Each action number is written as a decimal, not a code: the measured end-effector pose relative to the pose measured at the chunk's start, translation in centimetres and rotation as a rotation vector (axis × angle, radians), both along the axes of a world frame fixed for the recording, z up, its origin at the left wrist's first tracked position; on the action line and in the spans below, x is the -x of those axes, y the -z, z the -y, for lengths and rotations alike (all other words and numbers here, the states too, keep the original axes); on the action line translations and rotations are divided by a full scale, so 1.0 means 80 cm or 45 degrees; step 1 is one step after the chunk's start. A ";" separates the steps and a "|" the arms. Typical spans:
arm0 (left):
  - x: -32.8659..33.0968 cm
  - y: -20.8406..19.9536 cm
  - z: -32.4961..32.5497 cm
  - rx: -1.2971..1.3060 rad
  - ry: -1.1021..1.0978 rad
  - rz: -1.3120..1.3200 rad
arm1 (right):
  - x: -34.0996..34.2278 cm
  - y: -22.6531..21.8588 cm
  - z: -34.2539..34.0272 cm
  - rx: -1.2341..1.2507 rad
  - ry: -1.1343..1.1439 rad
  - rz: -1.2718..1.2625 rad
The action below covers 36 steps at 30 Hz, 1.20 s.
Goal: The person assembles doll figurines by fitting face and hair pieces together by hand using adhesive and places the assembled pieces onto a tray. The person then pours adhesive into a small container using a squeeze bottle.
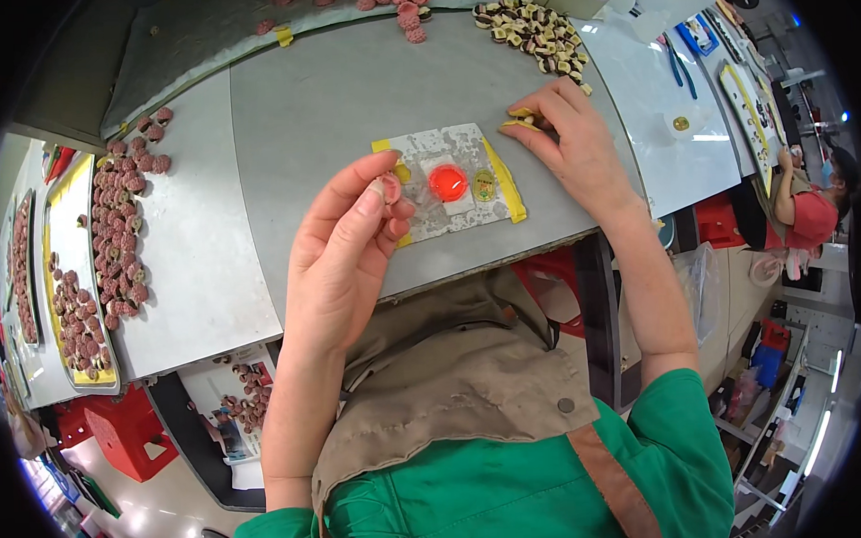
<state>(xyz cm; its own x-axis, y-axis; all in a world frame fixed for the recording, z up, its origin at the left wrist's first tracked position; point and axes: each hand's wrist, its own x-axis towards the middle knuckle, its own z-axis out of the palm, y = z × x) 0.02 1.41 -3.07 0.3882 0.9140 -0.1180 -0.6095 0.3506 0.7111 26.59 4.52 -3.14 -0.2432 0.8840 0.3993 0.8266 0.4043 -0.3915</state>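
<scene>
Between the thumb and fingers of my left hand [337,239] is a small pink cup-shaped piece [391,188], held near the left edge of a speckled white sheet [429,222]. A round, shiny red-orange dish or pad [447,183] sits on that sheet, beside a round yellow-green sticker [484,185]. To the right of the sheet, my right hand [578,142] has yellow coverings on its thumb and fingertip. These pinch a small pale piece that looks like those in the cream-and-dark pile [541,39]; the fingers partly hide it.
Bumpy pink pieces [407,14] lie along the far edge. Many joined pink-and-dark pieces [121,232] cover the left side, some on a tray [111,365]. Blue-handled pliers [680,68] lie at right. A person in red [812,203] works at far right.
</scene>
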 end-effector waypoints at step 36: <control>0.025 0.008 0.003 0.070 -0.036 0.126 | 0.062 -0.045 0.030 0.347 -0.122 -0.166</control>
